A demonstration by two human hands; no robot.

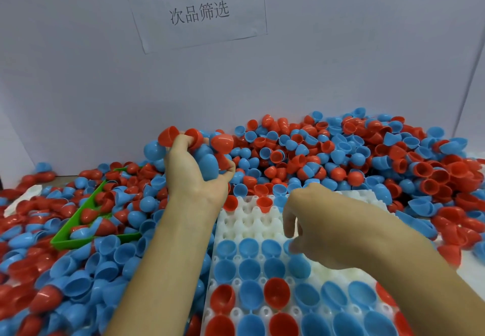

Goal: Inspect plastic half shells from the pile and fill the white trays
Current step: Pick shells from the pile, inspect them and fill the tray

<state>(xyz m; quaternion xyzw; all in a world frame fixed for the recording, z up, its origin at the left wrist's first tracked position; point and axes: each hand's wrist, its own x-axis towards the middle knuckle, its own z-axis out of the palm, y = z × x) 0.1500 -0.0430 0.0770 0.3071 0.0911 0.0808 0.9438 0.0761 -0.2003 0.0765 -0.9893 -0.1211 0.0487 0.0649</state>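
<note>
— What are my hands doing?
— Your left hand [195,175] is clutching a bunch of half shells [207,157] above the pile [341,151]. Your right hand [307,220] is pinching a blue shell [288,247] over the white tray [249,220], just beside the filled rows.

The left hand [195,170] clutches a bunch of red and blue half shells [210,162] above the pile [341,157]; the right hand [307,220] sets a blue shell [290,246] into the white tray [249,220].
</note>
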